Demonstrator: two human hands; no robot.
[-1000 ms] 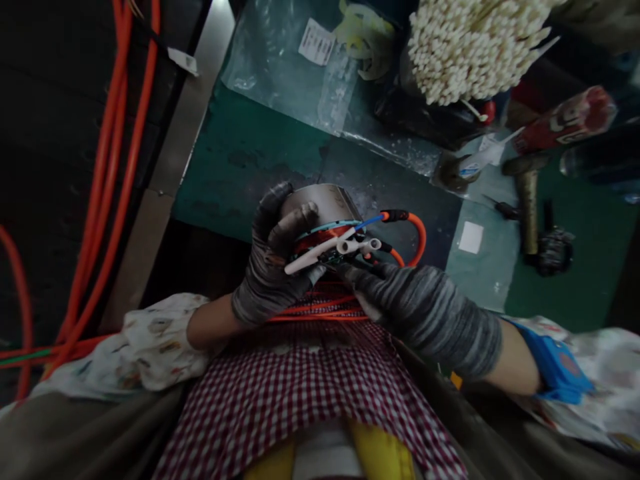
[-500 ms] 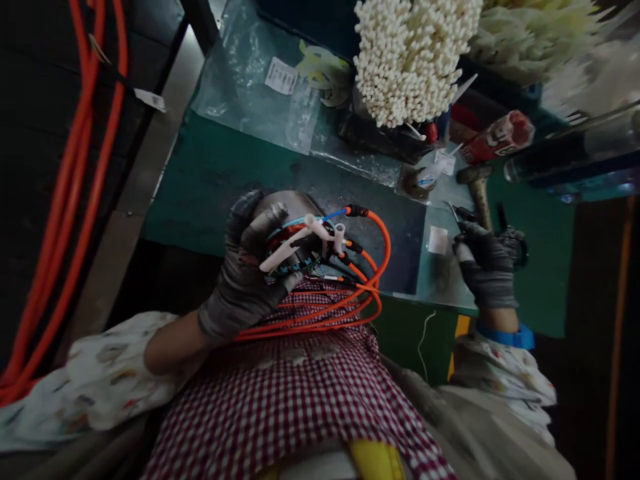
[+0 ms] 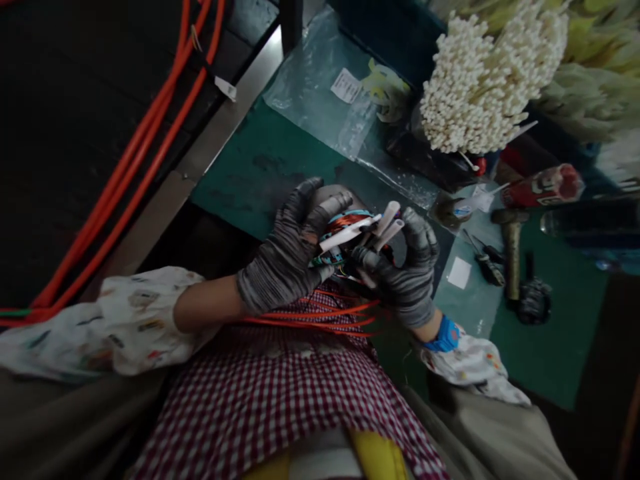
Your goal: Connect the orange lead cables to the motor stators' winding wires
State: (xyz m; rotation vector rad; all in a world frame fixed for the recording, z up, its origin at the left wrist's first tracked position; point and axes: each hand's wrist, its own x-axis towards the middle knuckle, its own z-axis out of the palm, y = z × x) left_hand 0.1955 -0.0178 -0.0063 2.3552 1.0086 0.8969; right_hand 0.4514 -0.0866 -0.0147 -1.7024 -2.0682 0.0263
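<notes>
A round metal motor part [image 3: 345,220] with copper windings and a green circuit board sits at the table's front edge. My left hand [image 3: 293,250], in a grey striped glove, is wrapped round its left side. On its right side is my right hand [image 3: 405,270], also gloved, with the fingers curled around the wires beside white sleeves [image 3: 389,223]. What lies between those fingers is hidden. Orange wires [image 3: 320,319] run below both hands across the checked apron.
Pliers [image 3: 487,263], a hammer [image 3: 513,253] and a black tape-like roll [image 3: 535,300] lie at the right. Bundles of white-tipped sticks [image 3: 475,87] stand behind, near a red can [image 3: 545,187]. Thick orange cables [image 3: 150,147] hang at the left.
My right hand has left the tools at the right and come to the motor part. The orange wire loops are now mostly hidden by it. The view has shifted and turned.
</notes>
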